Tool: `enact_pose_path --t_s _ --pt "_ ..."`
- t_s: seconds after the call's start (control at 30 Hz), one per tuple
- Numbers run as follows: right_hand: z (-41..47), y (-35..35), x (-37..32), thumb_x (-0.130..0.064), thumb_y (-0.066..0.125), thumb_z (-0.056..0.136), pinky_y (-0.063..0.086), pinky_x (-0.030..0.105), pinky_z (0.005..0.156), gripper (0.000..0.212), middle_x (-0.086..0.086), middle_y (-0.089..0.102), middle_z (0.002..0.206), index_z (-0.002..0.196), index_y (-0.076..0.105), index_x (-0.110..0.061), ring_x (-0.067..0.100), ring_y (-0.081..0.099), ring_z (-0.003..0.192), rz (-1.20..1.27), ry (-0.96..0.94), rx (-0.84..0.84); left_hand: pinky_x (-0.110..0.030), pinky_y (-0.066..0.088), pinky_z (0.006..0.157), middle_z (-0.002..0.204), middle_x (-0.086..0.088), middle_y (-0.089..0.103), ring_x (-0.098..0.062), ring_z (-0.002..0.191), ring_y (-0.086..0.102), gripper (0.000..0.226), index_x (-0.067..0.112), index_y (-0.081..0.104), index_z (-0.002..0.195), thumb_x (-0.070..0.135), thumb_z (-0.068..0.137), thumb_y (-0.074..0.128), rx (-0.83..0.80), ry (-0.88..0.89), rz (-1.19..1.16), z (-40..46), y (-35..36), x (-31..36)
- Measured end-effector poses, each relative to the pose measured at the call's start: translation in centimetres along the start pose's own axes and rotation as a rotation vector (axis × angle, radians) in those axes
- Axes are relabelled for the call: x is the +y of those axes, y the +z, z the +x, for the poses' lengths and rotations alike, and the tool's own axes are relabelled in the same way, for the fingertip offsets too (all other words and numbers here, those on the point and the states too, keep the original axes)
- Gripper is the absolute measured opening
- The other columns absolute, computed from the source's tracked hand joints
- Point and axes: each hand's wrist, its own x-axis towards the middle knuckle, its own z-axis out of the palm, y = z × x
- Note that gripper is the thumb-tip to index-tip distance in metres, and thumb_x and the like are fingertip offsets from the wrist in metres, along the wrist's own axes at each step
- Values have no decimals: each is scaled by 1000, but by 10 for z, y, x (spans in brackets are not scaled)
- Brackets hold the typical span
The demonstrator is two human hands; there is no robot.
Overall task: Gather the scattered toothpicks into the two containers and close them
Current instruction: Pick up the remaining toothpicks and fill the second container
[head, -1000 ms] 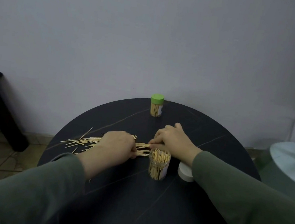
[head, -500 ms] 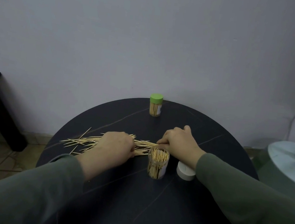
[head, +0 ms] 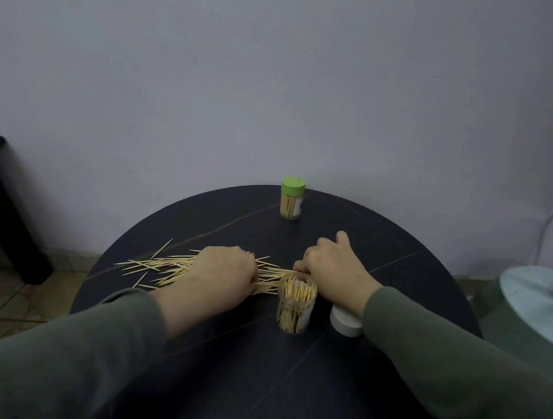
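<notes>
Resting on a round dark table point(head: 281, 399), a loose heap of toothpicks point(head: 165, 267) is found spread left of centre, with further sticks lying between the two hands. The left hand point(head: 223, 274) is placed knuckles-up on the right part of the heap; its fingers are curled downward over the sticks, but whether any are actually gripped cannot be told, as the fingertips are hidden beneath the hand. The right hand point(head: 333, 272) is set on the table just beyond an open clear container point(head: 295, 306), its fingers bent and drawn together at the right end of the sticks; a pinch cannot be confirmed. The open container stands upright and is seen packed with toothpicks. A white lid point(head: 344, 324) is noted just to its right, partly covered by the right sleeve. A second container, closed with a green lid point(head: 293, 186), stands upright near the far edge of the table, well apart from both hands. Both forearms are covered by dark green sleeves point(head: 457, 367).
</notes>
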Motion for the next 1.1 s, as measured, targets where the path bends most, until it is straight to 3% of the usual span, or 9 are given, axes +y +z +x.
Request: enact_pose_path --t_s 0.17,0.53,0.77,0.9,0.97,1.1 --pt "-4 1 0 -35 39 103 27 48 99 28 -1 61 114 119 62 -31 21 48 108 54 6 24 -29 49 71 108 4 67 -16 97 64 29 26 69 113 40 98 49 6 0 -5 2 0 -2" --pt "-17 2 6 -39 44 101 27 42 99 29 -8 61 120 122 63 -36 15 48 110 292 102 140 -31 56 78 106 9 66 -12 95 62 28 30 72 108 43 96 50 120 -16 -98 -1 0 -8" --pt "-27 2 8 -38 45 100 28 41 101 29 -11 62 122 124 62 -35 13 51 114 374 135 176 -22 41 71 113 11 58 -8 98 57 25 34 71 111 44 95 54 199 -44 -216 -2 1 -11" --pt "-28 6 14 -38 55 96 29 42 107 26 -15 66 111 118 67 -32 9 55 112 787 241 234 -21 42 67 105 17 58 -4 76 54 21 34 73 105 44 92 60 254 -101 -504 -3 -5 -11" --pt "-30 3 16 -34 62 92 40 43 105 25 -17 68 100 115 70 -28 6 58 104 1049 260 282 -26 50 73 101 16 62 -4 81 57 22 29 74 105 41 89 64 298 -115 -710 -3 -7 -10" --pt "-38 -12 12 -18 63 91 47 20 91 26 -17 67 97 117 67 -16 -1 61 98 1438 267 339 -17 47 73 90 9 71 -4 88 64 20 23 75 102 33 86 69 354 -148 -1142 -5 -17 -4"
